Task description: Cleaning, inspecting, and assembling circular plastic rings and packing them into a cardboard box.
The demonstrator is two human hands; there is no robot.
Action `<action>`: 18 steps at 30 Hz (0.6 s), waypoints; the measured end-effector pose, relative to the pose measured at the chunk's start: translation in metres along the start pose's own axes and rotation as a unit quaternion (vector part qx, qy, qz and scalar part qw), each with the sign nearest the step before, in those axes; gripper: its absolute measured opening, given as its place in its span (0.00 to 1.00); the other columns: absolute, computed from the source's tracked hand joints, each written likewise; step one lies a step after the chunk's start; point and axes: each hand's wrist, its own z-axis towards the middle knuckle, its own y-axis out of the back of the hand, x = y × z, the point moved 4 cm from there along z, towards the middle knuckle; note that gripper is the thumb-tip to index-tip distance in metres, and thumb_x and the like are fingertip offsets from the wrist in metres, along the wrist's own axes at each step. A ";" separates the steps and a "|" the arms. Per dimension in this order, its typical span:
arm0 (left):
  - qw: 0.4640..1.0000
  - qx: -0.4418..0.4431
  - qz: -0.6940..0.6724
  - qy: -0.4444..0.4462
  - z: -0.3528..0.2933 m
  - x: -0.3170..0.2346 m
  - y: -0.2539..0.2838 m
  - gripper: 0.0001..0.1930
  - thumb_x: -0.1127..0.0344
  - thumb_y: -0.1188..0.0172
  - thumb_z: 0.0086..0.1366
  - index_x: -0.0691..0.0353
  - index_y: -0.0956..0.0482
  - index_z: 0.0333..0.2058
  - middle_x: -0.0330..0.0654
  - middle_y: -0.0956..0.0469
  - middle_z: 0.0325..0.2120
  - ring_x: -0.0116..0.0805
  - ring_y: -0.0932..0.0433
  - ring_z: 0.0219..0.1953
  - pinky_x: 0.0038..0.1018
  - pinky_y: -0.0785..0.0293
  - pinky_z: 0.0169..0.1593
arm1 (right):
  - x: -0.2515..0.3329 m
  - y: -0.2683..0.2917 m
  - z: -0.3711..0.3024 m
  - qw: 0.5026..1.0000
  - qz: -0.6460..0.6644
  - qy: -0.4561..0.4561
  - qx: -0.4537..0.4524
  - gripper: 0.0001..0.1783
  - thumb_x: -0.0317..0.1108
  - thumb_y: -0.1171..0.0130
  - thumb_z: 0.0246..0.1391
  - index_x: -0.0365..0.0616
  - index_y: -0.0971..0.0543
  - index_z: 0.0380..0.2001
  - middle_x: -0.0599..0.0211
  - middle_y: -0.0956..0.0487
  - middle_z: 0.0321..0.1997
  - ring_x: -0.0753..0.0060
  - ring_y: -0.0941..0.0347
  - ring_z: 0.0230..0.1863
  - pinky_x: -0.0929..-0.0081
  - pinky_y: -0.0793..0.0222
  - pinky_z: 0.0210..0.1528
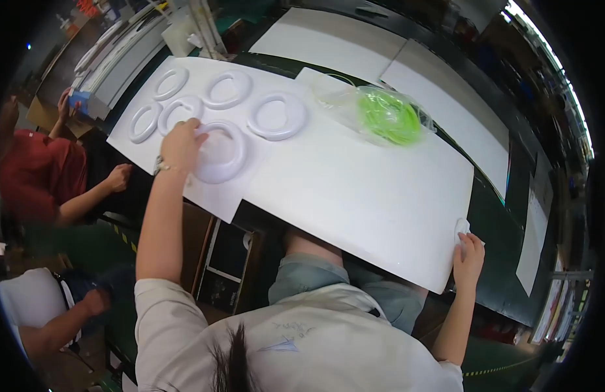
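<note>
My left hand reaches over the left part of the white board. Its bent fingers are closed on the left side of a glossy white ring, shaped like a coil or inflated hoop. More white rings of the same kind lie beyond it, such as one ring to its right and another ring at the far left. Down at the board's right edge, my right hand pinches a crumpled white cloth or tissue. Part of that wad is hidden by my fingers.
White boards cover the dark table. A clear plastic bag with a bright green coil lies toward the far side. Larger white sheets are behind it. Two people sit at left, one in a red shirt.
</note>
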 end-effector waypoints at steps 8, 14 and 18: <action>0.874 -0.043 -0.087 -0.475 -0.030 -0.191 0.023 0.09 0.66 0.42 0.56 0.55 0.21 0.37 0.42 0.22 0.30 0.44 0.23 0.36 0.37 0.28 0.41 | 0.014 0.021 -0.008 0.996 0.031 0.020 -0.080 0.26 0.30 0.43 0.48 0.47 0.26 0.54 0.53 0.32 0.62 0.47 0.38 0.64 0.56 0.43 0.65; 0.630 0.070 -0.051 -0.772 -0.127 -0.420 -0.080 0.04 0.61 0.44 0.55 0.48 0.20 0.27 0.33 0.23 0.26 0.34 0.24 0.40 0.34 0.30 0.45 | 0.007 0.004 -0.010 0.999 0.037 -0.016 -0.018 0.25 0.29 0.41 0.49 0.46 0.26 0.54 0.53 0.29 0.59 0.48 0.34 0.59 0.59 0.38 0.60; 0.553 0.056 -0.111 -0.824 -0.159 -0.474 -0.115 0.07 0.60 0.44 0.57 0.46 0.18 0.32 0.34 0.21 0.30 0.37 0.24 0.43 0.36 0.31 0.48 | -0.032 -0.002 -0.008 0.999 0.021 -0.040 0.010 0.25 0.28 0.42 0.50 0.46 0.26 0.54 0.54 0.28 0.58 0.49 0.33 0.58 0.59 0.37 0.60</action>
